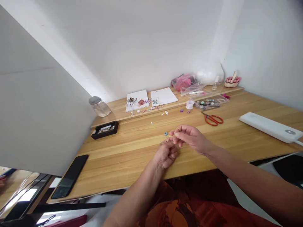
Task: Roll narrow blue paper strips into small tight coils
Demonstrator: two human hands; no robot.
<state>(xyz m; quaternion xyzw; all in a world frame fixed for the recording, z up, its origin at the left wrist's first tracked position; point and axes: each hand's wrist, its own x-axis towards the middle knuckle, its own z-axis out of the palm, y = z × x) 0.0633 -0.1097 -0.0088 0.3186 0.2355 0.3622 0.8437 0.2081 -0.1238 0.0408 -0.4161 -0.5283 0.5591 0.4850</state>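
Just below and right of centre, the left hand [167, 153] and right hand [190, 137] have fingers pinched together, anything between too tiny to discern; a blurred blue bead [165, 133] sits beside them.

A wooden desk [132, 138] with scissors [207, 116], petal-like pieces [166, 113] and 2 white sheets [165, 95] shows a craft workspace.

Small rounded blue piece [166, 133], with paler and darker patches, appearing intact: it is sitting just beyond the left hand [167, 153] and just left of the right hand's [190, 138] fingertips; whether it is lying free or hanging from them is remaining unclear.
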